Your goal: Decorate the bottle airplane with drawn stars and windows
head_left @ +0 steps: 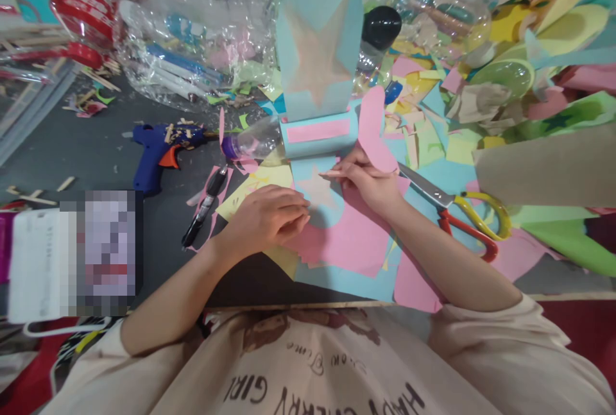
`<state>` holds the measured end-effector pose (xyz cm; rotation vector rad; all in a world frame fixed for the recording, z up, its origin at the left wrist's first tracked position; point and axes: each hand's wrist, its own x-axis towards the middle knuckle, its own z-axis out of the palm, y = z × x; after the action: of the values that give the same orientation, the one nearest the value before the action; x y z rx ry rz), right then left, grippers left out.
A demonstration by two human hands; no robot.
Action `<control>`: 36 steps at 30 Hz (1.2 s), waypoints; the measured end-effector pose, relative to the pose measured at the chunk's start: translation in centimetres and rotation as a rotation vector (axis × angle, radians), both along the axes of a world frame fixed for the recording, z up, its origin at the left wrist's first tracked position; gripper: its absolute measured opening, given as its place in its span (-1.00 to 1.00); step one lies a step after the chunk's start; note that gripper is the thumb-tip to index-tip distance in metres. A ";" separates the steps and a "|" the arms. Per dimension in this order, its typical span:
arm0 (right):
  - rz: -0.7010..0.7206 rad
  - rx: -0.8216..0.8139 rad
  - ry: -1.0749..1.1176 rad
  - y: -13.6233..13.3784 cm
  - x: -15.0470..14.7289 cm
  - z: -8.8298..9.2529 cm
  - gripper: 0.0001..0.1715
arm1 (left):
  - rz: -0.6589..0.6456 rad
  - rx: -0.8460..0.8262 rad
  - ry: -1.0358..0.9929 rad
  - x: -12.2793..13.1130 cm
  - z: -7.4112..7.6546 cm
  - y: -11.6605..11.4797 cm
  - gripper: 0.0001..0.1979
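Observation:
My right hand (363,177) is closed around a thin pinkish stick (332,174), its tip beside a tan star (317,187) on the lower blue paper. My left hand (269,216) rests to the left of that star with fingers curled; whether anything is in them is hidden. Beyond both hands lies a clear plastic bottle (255,139) with a purple cap, wrapped in blue paper bearing a pink strip (318,130). A rounded blue panel (320,11) with a large tan star extends beyond it. A curved pink paper piece (373,129) is just above my right hand.
Yellow-and-red-handled scissors (445,200) lie right of my right forearm. On the left are a blue glue gun (154,152), a black pen (205,206) and a partly blurred phone-like object (110,254). Paper scraps (428,139) crowd the right; plastic packaging (192,36) fills the back.

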<state>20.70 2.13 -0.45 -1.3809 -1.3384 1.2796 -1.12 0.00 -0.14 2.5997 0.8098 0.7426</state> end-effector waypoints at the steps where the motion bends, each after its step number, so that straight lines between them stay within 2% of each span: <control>1: -0.017 -0.001 0.025 0.0 0.0 0.0 -0.69 | -0.001 0.000 -0.003 0.0 0.0 0.0 -0.73; 8: -0.034 0.072 0.029 -0.2 0.7 -0.3 -0.74 | -0.025 -0.013 -0.010 -0.1 0.1 0.0 -0.74; 12: -0.009 0.327 -0.051 -0.8 1.3 -0.8 -0.67 | -0.012 -0.002 -0.012 -0.1 0.1 0.0 -0.75; 16: -0.151 0.664 -0.234 -1.4 1.4 -0.6 -0.42 | -0.004 0.012 -0.025 -0.1 0.0 -0.2 -0.75; 18: -0.148 0.852 -0.207 -1.6 1.4 0.1 -0.47 | 0.001 0.008 -0.025 -0.1 -0.1 -0.2 -0.74; 20: -0.115 0.918 -0.131 -1.5 1.5 1.0 -0.53 | 0.004 0.004 -0.018 -0.1 -0.2 -0.2 -0.73; 22: -0.173 0.864 -0.094 -1.0 1.7 2.1 -0.44 | 0.004 0.003 -0.014 -0.1 -0.4 -0.2 -0.73; 24: -0.291 0.850 -0.063 0.0 2.2 3.1 -0.40 | 0.004 0.005 -0.015 -0.1 -0.4 -0.2 -0.74; 25: -0.386 0.874 -0.030 0.7 2.5 3.5 -0.42 | 0.004 0.007 -0.018 -0.1 -0.5 -0.2 -0.74; 26: -0.574 0.886 0.034 1.5 2.8 3.8 -0.56 | 0.005 0.008 -0.020 -0.1 -0.5 -0.2 -0.74; 27: -0.634 0.853 0.056 2.3 3.2 3.9 -0.70 | 0.006 0.009 -0.022 -0.1 -0.5 -0.1 -0.73; 28: -0.606 0.808 0.049 3.1 3.6 3.9 -0.81 | 0.007 0.009 -0.024 -0.1 -0.4 -0.1 -0.73; 31: -0.394 0.566 -0.045 5.0 4.4 3.4 -0.73 | 0.005 0.012 -0.029 -0.1 -0.3 -0.2 -0.74; 34: -0.152 0.381 -0.120 5.8 4.4 2.6 -0.78 | 0.016 0.002 -0.017 -0.2 -0.3 -0.2 -0.74; 36: -0.038 0.299 -0.128 5.9 4.1 2.2 -0.67 | 0.024 -0.010 -0.009 -0.2 -0.3 -0.2 -0.74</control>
<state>24.83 8.02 1.76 -1.2869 -1.5136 0.9334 -1.32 -0.24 -0.45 2.5804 0.8415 0.7541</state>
